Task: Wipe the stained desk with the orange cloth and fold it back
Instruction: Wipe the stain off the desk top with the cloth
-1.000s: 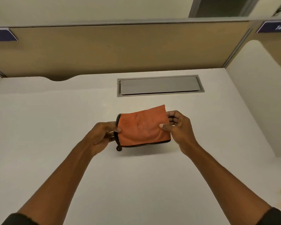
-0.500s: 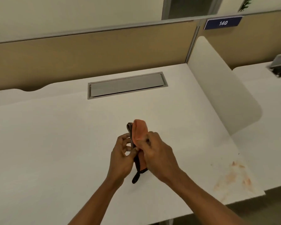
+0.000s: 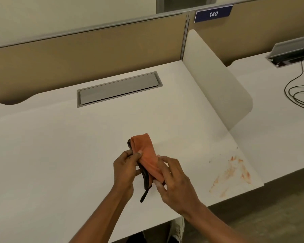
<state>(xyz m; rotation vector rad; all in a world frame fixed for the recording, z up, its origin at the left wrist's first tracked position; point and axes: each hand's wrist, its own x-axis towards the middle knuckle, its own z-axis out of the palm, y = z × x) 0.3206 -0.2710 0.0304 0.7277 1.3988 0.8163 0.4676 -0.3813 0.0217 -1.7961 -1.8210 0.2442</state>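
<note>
From the head view we look down on a white desk (image 3: 60,163) and our own two bare hands held above its middle. The orange cloth (image 3: 147,155) sits between them, folded into a narrow, upright strip with a dark trimmed edge and a short black loop (image 3: 145,194) dangling below. Our left hand (image 3: 125,170) pinches the strip near its upper part, thumb pressed onto the orange face. Our right hand (image 3: 172,183) has its grip loosely closed on the lower end, fingertips on the fabric and the other fingers half spread.

The stain (image 3: 235,171) lies well apart from the cloth, near the desk's front right corner: thin, streaky orange-red smears with a few dark specks beside them. It looks untouched, so we judge the wiping has not begun.

What could go wrong: wiped with so narrow a fold, the cloth may only drag the smear toward the desk's edge or the white divider (image 3: 218,81). A loose right-hand hold could let the strip slip and unroll, and the dangling loop could trail through the mess. The stain's colour is close to the cloth's, so picked-up dirt would be hard to spot before folding.

The cloth looks soft and napped, like microfibre. The desk is smooth and matte, with a grey metal cable hatch (image 3: 118,89) set flush. A tan fabric partition (image 3: 86,55) stands behind, and a thin black cable (image 3: 293,92) coils on the neighbouring desk.
</note>
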